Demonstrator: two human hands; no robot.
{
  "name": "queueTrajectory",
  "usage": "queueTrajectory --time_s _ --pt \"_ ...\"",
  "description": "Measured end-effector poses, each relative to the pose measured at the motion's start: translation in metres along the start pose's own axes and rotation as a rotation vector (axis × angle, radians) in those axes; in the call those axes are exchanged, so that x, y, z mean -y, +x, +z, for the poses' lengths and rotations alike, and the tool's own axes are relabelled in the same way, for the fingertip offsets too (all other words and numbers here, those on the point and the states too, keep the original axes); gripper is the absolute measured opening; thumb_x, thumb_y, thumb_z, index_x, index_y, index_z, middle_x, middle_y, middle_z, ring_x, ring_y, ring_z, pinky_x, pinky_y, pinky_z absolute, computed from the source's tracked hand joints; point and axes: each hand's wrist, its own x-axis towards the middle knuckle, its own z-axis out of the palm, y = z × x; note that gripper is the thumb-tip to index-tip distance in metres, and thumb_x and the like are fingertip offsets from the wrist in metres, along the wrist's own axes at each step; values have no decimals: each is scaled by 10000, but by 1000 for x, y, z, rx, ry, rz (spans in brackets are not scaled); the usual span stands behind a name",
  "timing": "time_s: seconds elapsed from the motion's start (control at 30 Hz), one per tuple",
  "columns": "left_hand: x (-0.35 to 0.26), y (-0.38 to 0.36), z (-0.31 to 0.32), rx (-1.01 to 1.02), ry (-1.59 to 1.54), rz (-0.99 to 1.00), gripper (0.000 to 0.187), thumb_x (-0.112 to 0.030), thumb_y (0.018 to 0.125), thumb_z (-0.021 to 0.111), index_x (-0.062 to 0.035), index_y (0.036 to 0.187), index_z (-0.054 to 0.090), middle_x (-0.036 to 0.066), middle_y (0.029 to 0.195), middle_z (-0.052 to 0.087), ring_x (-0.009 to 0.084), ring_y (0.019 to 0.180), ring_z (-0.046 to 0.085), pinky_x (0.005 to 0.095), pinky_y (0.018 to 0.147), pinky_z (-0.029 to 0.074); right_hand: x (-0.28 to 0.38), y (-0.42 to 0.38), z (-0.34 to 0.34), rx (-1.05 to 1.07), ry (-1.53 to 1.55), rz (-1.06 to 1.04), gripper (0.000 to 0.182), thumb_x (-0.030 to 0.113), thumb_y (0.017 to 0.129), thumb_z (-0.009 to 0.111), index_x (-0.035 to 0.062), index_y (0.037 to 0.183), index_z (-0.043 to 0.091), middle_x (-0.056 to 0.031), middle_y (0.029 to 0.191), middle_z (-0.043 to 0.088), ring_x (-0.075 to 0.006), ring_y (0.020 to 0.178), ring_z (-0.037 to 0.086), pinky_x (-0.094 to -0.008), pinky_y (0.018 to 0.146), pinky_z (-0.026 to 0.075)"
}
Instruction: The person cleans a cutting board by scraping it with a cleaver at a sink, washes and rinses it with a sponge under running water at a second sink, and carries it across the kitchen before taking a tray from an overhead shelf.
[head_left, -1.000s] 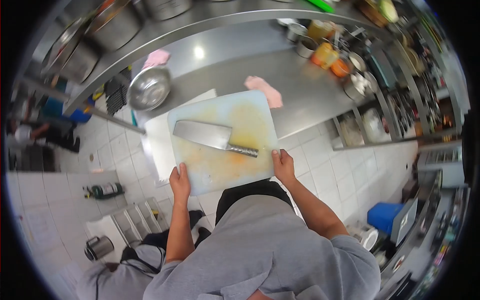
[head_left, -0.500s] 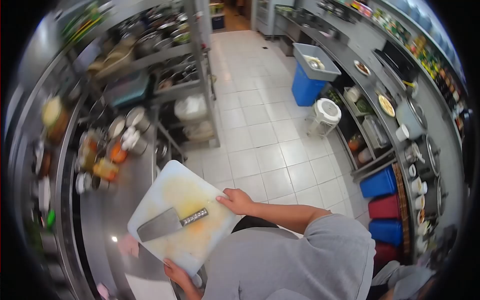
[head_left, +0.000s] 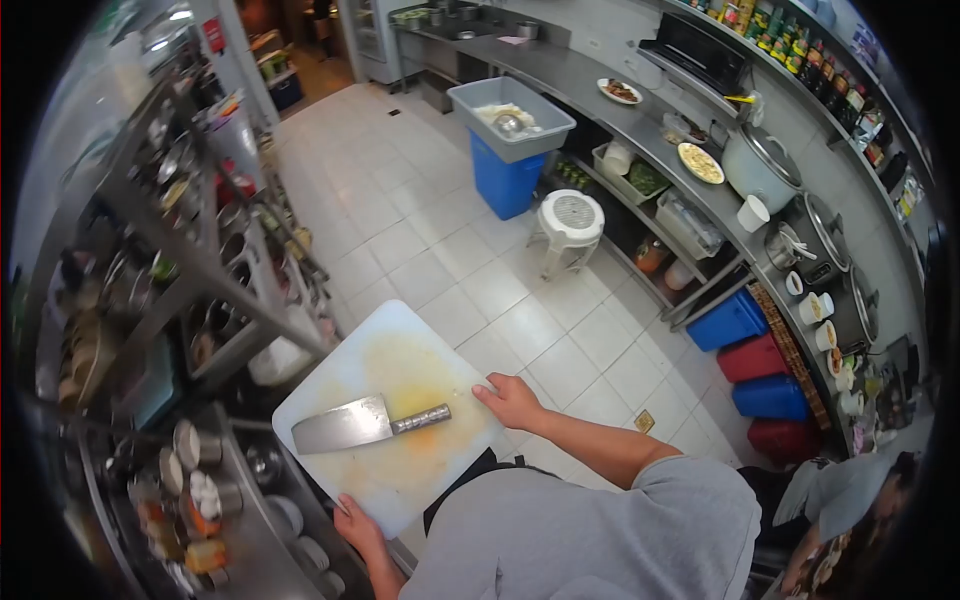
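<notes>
I carry a white cutting board (head_left: 395, 375), stained yellow-orange in the middle, flat in front of my chest. A steel cleaver (head_left: 362, 424) lies loose on it, blade to the left, handle to the right. My right hand (head_left: 511, 401) grips the board's right edge. My left hand (head_left: 358, 528) grips its near left edge from below. Neither hand touches the cleaver.
A steel shelf rack (head_left: 190, 270) full of pots and containers stands at left. Ahead on the tiled floor are a white stool (head_left: 571, 222) and a blue bin with a grey tub (head_left: 509, 130). A long counter (head_left: 700, 170) with cookers runs along the right. Another person (head_left: 850, 500) is at lower right.
I have turned away from the steel counter, carrying the board with the cleaver off it. The view now faces down the tiled aisle. Both hands keep their hold on the board.
</notes>
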Motion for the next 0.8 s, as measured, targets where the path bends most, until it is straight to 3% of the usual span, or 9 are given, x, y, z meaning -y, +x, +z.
queueTrajectory --time_s 0.07,0.17,0.4,0.43,0.5,0.53,0.67,0.73,0.8 --pt "-6 46 54 27 -129 33 527 -402 1180 537 99 1089 672 150 988 751 213 845 653 398 820 557 -24 43 -16 -85 70 -24 529 482 1066 674 -38 969 693 -243 752 690 -330 669 689 -461 641 536" --pt "-70 128 132 67 83 175 503 -396 1151 593 87 1026 658 165 926 743 213 809 639 405 796 549 -19 117 -52 -173 -34 70 510 461 1071 678 -34 952 690 -239 757 689 -305 671 682 -446 643 532" --pt "-190 317 315 411 -48 144 460 -361 1148 602 65 982 655 149 896 728 203 798 606 395 776 533 9 262 -138 -512 -60 174 496 446 1060 696 -24 903 679 -222 733 677 -270 627 607 -450 619 498" --pt "-206 343 338 431 31 160 454 -362 1148 600 57 984 663 149 897 730 195 819 610 387 794 532 12 283 -145 -533 -46 176 496 446 1060 696 -24 903 679 -222 733 677 -270 627 607 -450 619 498" --pt "-234 391 388 477 53 254 454 -362 1147 601 58 986 662 150 897 728 187 829 607 388 797 529 16 324 -161 -588 14 263 556 503 1039 687 -30 882 666 -282 756 664 -439 681 656 -510 645 504" --pt "-265 401 407 506 82 321 454 -363 1146 603 59 988 661 151 898 727 179 838 604 389 801 525 18 345 -170 -582 29 258 556 503 1039 687 -30 882 666 -282 756 664 -439 681 656 -510 645 504" --pt "-326 478 513 547 71 287 475 -373 1135 615 74 993 688 186 881 746 231 806 650 430 779 534 -2 470 -208 -634 86 274 527 477 1029 710 -30 890 684 -259 721 655 -396 642 648 -495 627 495" --pt "-343 525 559 505 83 305 479 -374 1133 617 76 989 694 195 875 748 237 800 658 432 774 536 -10 545 -223 -630 66 272 498 446 1048 709 -38 932 725 -203 727 695 -252 645 647 -444 631 507" --pt "-365 560 600 453 93 313 483 -375 1131 619 78 984 699 204 869 751 244 795 666 434 769 538 -12 615 -247 -584 72 241 496 450 1049 707 -37 959 737 -209 740 703 -265 654 662 -447 639 513"
